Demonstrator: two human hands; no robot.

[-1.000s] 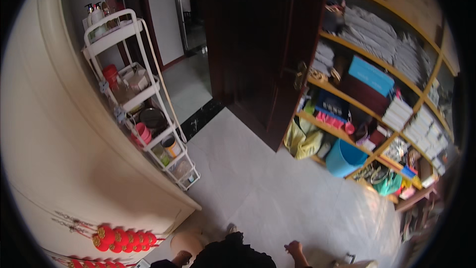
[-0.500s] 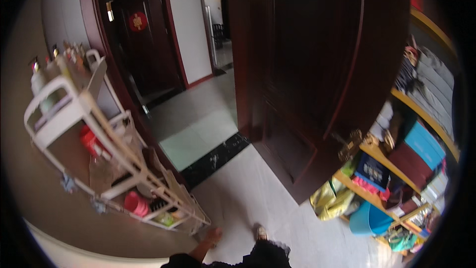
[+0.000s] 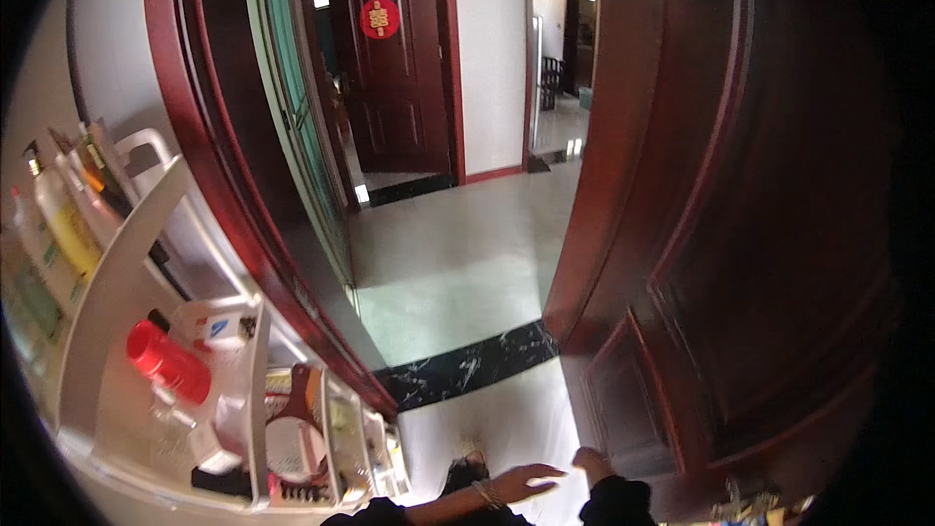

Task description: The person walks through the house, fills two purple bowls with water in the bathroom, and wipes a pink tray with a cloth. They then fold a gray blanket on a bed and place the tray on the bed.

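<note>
My left hand (image 3: 531,480) is low in the middle of the view, a bracelet on its wrist. Its fingers stretch out to the right and hold nothing. Just beyond its fingertips is my right hand (image 3: 590,464), coming out of a black sleeve and mostly foreshortened; its fingers are not clear. The dark red-brown wooden door (image 3: 623,399) stands open to the right, closest to my right hand. A white tiered shelf rack (image 3: 261,409) rises at my left, holding a red bottle (image 3: 170,360) and a brown-handled hand mirror (image 3: 295,443).
A black marble threshold strip (image 3: 477,367) crosses the floor ahead. Past it, pale hallway tiles (image 3: 458,263) lead to another dark red door (image 3: 394,88) with a round red ornament. Several pump bottles and tubes stand on the rack's top tier. A door handle (image 3: 745,507) shows at the lower right.
My view has moved closer to the doorway and turned right. My left hand has risen toward the middle, and my right hand has come into view. The shelves at the right have mostly left the view.
</note>
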